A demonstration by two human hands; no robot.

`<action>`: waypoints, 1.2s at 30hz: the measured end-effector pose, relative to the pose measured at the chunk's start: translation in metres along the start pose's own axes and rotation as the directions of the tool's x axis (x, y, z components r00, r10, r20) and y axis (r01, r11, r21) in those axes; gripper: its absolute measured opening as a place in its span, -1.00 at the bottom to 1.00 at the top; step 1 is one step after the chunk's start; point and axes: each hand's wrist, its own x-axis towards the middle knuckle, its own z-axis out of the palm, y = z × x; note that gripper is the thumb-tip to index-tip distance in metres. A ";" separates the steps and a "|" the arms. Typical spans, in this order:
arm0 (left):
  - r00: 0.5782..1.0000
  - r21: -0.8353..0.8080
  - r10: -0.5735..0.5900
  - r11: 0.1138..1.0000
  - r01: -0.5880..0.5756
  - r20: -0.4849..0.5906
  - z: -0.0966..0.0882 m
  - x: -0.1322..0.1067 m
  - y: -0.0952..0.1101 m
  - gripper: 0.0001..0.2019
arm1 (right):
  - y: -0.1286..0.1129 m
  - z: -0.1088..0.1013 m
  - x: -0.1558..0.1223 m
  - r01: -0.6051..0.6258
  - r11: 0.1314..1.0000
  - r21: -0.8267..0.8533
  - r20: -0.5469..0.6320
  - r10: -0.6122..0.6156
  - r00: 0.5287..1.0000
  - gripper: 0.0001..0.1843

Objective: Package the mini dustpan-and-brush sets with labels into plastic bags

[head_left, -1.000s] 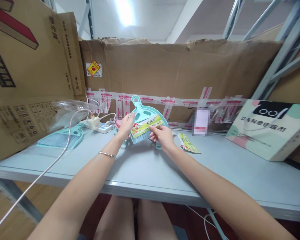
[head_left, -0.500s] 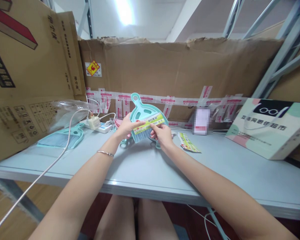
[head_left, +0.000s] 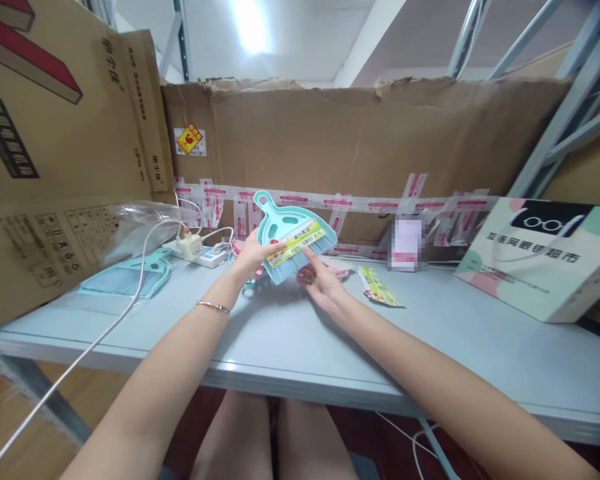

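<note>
A light teal dustpan [head_left: 291, 219] is held up tilted above the table, its handle with a hanging hole pointing up and left. A small brush with pale blue bristles [head_left: 286, 267] lies against it, under a yellow-green printed label [head_left: 307, 240]. My left hand [head_left: 253, 257] is closed on the left side of the set, thumb over the label. At the lower right edge, my right hand [head_left: 325, 283] pinches the set near the bristles, its other fingers curled beneath. Pink and teal pieces behind the hands are mostly hidden.
Another teal dustpan set [head_left: 127, 277] lies at the left, crossed by a white cable [head_left: 130, 297]. A power strip [head_left: 207, 253] sits behind it. Right of my hands are a loose label card [head_left: 380, 287], a blurred phone-like object [head_left: 407, 245] and a printed box [head_left: 535, 260]. Cardboard [head_left: 360, 140] walls the back.
The dustpan set has tipped clockwise, its right side now lower. My right hand has slid down from the label to the lower edge by the bristles.
</note>
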 end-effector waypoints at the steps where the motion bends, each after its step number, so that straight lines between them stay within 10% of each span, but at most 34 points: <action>1: 1.000 -0.015 0.014 1.000 -0.014 0.012 0.002 0.000 0.000 -0.49 | 0.001 0.001 -0.001 -0.040 0.998 0.058 0.059 0.037 0.998 -0.53; 12: 0.980 -0.179 0.183 0.970 -0.167 0.079 0.015 0.000 -0.010 -0.47 | 0.000 0.007 0.009 -0.040 0.948 0.315 0.091 0.012 0.996 -0.75; 24: 0.968 0.121 0.236 0.967 -0.225 -0.082 -0.005 0.000 0.023 -0.55 | -0.013 0.020 -0.013 -0.002 0.942 0.335 0.023 -0.006 1.000 -0.74; 29: 0.825 0.232 0.376 0.925 -0.302 -0.422 -0.055 0.008 0.045 -0.76 | -0.009 0.016 -0.018 -0.076 0.942 0.326 0.051 0.063 0.997 -0.77; 36: 0.446 0.661 0.591 0.750 0.001 -0.672 -0.168 0.006 0.069 -0.73 | -0.013 0.018 -0.029 -0.074 0.954 0.290 0.073 0.055 0.996 -0.70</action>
